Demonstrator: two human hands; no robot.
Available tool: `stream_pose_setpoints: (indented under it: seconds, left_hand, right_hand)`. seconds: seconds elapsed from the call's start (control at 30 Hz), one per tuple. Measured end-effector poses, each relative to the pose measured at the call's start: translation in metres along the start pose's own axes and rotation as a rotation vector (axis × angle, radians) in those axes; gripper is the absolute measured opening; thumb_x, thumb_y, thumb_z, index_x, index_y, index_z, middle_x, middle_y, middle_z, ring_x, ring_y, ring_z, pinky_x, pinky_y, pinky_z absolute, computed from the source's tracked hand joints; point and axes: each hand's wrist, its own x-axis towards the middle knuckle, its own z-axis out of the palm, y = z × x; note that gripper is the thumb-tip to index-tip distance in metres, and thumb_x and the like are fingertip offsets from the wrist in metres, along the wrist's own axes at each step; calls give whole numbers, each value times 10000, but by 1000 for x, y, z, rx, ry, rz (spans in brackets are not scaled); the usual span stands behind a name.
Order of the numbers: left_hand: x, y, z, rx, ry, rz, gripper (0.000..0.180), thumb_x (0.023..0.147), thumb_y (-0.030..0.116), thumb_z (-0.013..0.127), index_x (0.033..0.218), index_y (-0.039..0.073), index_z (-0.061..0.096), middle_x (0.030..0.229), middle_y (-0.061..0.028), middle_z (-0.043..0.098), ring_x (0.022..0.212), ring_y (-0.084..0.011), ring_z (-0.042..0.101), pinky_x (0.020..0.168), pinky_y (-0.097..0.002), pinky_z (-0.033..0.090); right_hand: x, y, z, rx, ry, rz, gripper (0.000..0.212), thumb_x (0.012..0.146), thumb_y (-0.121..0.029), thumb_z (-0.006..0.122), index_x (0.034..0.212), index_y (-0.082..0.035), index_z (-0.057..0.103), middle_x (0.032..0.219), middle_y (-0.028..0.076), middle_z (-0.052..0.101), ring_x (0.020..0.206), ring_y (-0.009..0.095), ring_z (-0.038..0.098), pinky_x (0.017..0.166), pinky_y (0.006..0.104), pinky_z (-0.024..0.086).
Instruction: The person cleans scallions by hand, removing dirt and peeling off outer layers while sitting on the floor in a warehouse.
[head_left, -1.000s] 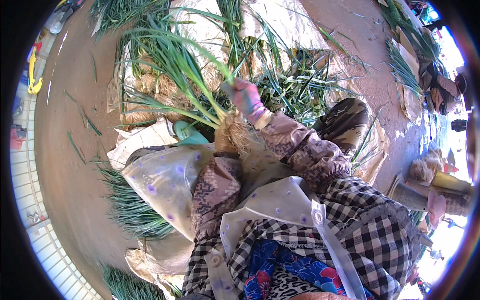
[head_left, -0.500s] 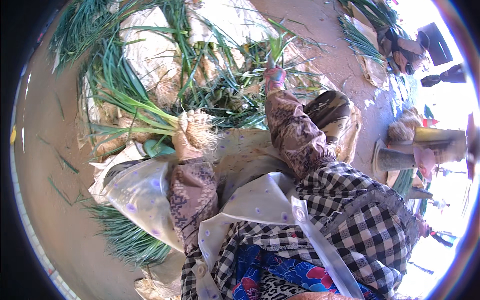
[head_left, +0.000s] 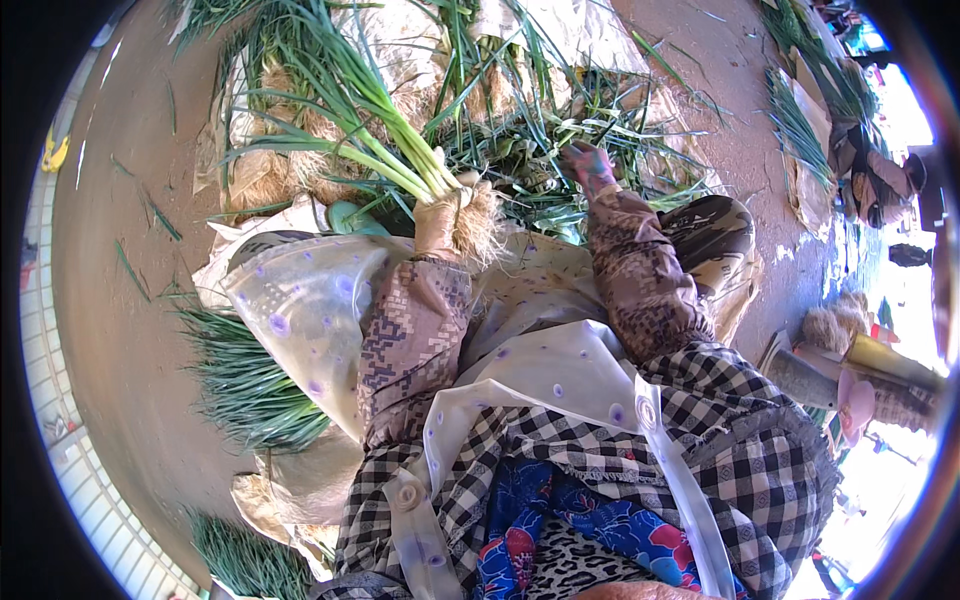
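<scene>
My left hand [head_left: 437, 226], in a pale glove, is closed around a bunch of green onions [head_left: 398, 130]. Their white ends and shaggy roots [head_left: 480, 228] stick out beside the fingers, and the long green leaves slant up to the far left. My right hand [head_left: 590, 166], in a stained colourful glove, is over a heap of loose green onion leaves and stalks [head_left: 535, 165] in front of me. Its fingers point down into the heap and are partly lost among the leaves, so their grip is unclear. A spotted clear plastic apron [head_left: 300, 300] covers my lap.
Rooted green onion bunches [head_left: 275, 165] lie on pale sacks beyond the heap. More green bunches [head_left: 255, 385] rest on the floor at my left. At right are a grey cone-shaped object [head_left: 800, 372] and, farther off, another person [head_left: 870, 180] beside more onions.
My right hand has come down to the heap; the green stalk that stood up from it no longer shows there. The left-hand bunch has turned more upright. The whole view has shifted.
</scene>
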Motion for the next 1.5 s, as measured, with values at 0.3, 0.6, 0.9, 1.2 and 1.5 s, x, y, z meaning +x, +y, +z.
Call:
stream_pose_setpoints:
  seconds: [0.3, 0.6, 0.9, 1.2, 1.5]
  left_hand:
    - [-3, -4, -39, 788, 131, 247, 162, 733, -56, 517, 874, 12, 560, 737, -17, 565, 624, -98, 529, 535, -223, 434]
    - [-17, 11, -10, 106, 97, 164, 274, 825, 8, 487, 1094, -30, 455, 885, -152, 577, 685, -217, 593, 549, -275, 512]
    - [-16, 10, -37, 484, 325, 226, 179, 780, -14, 537, 954, -47, 514, 763, -122, 591, 573, -146, 578, 465, -214, 454]
    - [-1, 0, -54, 443, 389, 233, 173, 755, -45, 541, 924, -19, 512, 740, -109, 580, 555, -137, 555, 444, -217, 447]
    - [-8, 29, -8, 341, 95, 403, 220, 743, -50, 557, 954, 7, 535, 765, -115, 593, 602, -160, 583, 439, -214, 473]
  right_hand:
    - [-56, -108, 199, -209, -500, -580, 580, 737, -140, 648, 1246, -90, 375, 866, 106, 581, 625, 119, 533, 487, 201, 439]
    - [3, -97, 206, 153, -571, 8, 309, 734, -73, 583, 1006, 43, 495, 921, 153, 593, 815, 270, 578, 671, 330, 484]
    - [-51, -109, 162, 53, -431, -232, 269, 708, -133, 631, 890, 49, 552, 745, 114, 587, 565, 150, 545, 433, 234, 413]
    - [-1, -239, 13, 134, -176, -567, 183, 703, -68, 603, 852, 34, 571, 688, 78, 542, 543, 161, 497, 438, 235, 392]
    - [35, -134, -27, 285, -794, 87, 249, 774, -115, 473, 953, 49, 529, 900, 213, 563, 763, 275, 565, 438, 341, 483]
